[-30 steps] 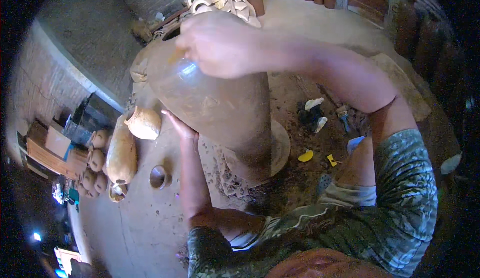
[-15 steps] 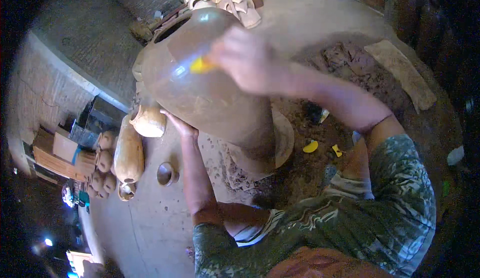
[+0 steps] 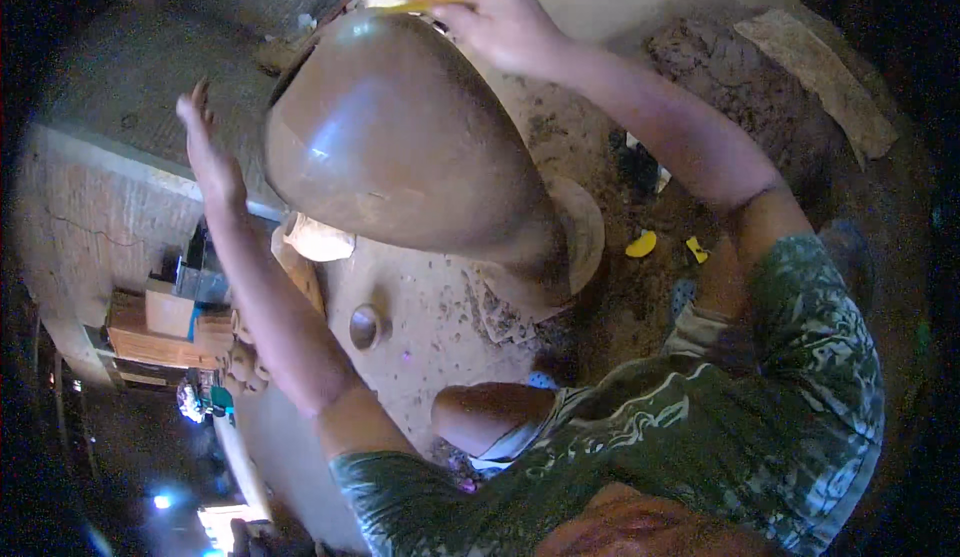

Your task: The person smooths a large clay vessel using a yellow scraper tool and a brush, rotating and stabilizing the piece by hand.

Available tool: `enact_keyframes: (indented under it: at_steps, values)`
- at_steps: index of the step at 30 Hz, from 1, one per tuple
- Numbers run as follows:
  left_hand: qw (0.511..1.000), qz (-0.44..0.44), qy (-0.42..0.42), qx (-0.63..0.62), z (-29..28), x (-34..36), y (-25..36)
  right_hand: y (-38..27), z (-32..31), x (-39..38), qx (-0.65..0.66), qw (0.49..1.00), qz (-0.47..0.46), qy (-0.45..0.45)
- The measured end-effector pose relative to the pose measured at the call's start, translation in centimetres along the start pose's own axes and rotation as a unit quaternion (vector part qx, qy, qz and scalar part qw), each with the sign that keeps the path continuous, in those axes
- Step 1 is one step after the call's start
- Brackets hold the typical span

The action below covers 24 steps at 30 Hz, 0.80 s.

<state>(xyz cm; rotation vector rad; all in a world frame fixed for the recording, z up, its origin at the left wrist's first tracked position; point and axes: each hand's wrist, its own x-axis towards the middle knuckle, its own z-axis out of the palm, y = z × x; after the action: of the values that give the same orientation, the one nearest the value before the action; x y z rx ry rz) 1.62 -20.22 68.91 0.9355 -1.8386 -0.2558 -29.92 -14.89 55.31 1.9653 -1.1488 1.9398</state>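
A big brown clay jar [image 3: 400,147] with a smooth, wet-looking shine stands before me, its dark mouth at the far left. At its far upper side my right hand [image 3: 505,22] is closed on a thin yellow scraper [image 3: 425,4], whose edge lies against or very near the wall. My left hand [image 3: 212,147] is raised off to the left of the jar, fingers stretched out, holding nothing. The jar's narrow lower end meets a round disc [image 3: 580,227] near my legs.
Two yellow pieces, one a rounded scraper [image 3: 641,245] and one a notched piece [image 3: 697,250], lie on the ground. A small bowl [image 3: 366,327] and a pale pot [image 3: 318,238] stand at left. A dark clay heap [image 3: 730,87] and a board [image 3: 820,67] lie at right.
My left hand has left the jar's near side and risen to the far left. My right hand has carried the scraper from the jar's middle to its far upper edge.
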Motion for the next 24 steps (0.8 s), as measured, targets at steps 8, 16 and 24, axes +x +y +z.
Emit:
enact_keyframes:
  at_steps: [8, 16, 24]
  values:
    - [0.927, -0.208, -0.299, -0.090, 3.7, 2.8, 1.0, -2.9, 4.2, -12.2, 0.080, 0.993, -0.069, 0.055]
    - [0.924, -0.227, -0.298, -0.073, 3.3, 2.8, 0.8, 0.9, 3.4, -21.0, 0.025, 0.994, 0.089, 0.056]
    - [0.921, -0.224, -0.309, -0.075, 6.6, 2.9, 0.1, 3.7, 4.8, -25.3, 0.144, 0.798, 0.578, 0.093]
